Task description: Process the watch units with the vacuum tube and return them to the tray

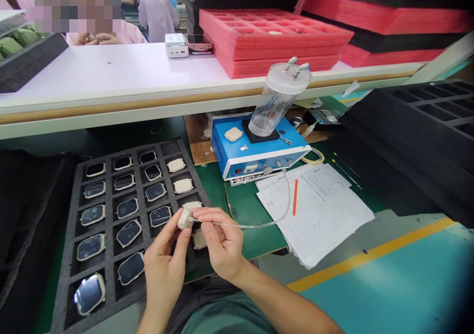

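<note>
Between the fingers and thumb of my left hand (166, 260) is a cream watch case (184, 218), held on edge above a foam tray. My right hand (222, 240) pinches the end of a clear thin tube (255, 225), its tip against the side of the case. The tube runs to the front of a blue machine (259, 151), which carries a clear cylinder (272, 102) and another cream case (233, 134). Below my hands, the dark grey foam tray (109, 225) holds several watch cases with dark screens and, in its right column, several plain cream ones.
Printed sheets (326, 225) with an orange stick (295, 197) lie right of the machine. A white shelf (122, 77) crosses ahead, bearing red foam trays (274, 43) and a white device (177, 46). Black trays (414, 141) are stacked at right. People in pink sit beyond.
</note>
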A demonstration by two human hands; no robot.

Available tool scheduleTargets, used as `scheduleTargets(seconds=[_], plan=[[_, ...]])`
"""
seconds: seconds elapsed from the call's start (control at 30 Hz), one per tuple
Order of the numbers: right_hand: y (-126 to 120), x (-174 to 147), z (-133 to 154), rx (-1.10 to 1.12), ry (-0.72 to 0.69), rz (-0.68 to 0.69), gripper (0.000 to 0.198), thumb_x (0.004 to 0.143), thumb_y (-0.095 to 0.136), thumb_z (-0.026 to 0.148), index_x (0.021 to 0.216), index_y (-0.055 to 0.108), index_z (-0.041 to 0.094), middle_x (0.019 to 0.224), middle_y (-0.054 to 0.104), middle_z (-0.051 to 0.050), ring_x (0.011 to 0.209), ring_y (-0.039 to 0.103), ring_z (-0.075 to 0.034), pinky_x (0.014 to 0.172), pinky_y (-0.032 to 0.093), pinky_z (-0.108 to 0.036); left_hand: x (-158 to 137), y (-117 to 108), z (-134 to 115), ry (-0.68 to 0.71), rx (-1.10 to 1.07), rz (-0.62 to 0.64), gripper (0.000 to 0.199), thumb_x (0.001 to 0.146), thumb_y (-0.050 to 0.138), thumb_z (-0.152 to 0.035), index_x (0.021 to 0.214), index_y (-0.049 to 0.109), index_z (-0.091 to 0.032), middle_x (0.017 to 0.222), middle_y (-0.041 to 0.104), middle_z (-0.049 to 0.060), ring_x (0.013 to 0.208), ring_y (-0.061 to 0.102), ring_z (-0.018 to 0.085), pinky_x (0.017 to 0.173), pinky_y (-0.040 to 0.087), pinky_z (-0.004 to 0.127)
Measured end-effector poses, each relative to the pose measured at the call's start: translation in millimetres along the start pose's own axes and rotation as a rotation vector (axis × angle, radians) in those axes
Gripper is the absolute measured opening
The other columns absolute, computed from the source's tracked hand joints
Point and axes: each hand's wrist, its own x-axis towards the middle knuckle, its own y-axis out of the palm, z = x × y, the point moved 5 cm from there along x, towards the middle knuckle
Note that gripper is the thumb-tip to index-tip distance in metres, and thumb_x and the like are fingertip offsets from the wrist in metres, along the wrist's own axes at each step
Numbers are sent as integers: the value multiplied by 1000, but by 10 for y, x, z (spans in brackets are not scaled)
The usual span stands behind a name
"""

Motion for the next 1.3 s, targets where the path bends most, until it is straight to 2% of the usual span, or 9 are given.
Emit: scheduleTargets(seconds=[0.83, 1.3], plan=[[-9, -40, -25, 6, 21, 6, 19, 104, 57, 18, 109, 75, 26, 106, 80, -8, 102, 78, -22, 94, 65, -39, -11, -14, -21, 5, 65, 22, 47, 90, 78, -51, 129, 79, -25, 135, 76, 9, 119, 76, 31, 106, 61, 44], [6, -30, -35, 53, 40, 6, 21, 103, 59, 16, 110, 76, 25, 107, 80, -8, 104, 78, -21, 96, 64, -38, 27, -20, -14, 41, 64, -9, 49, 87, 80, -50, 127, 80, -23, 134, 77, 9, 115, 78, 28, 99, 64, 35]])
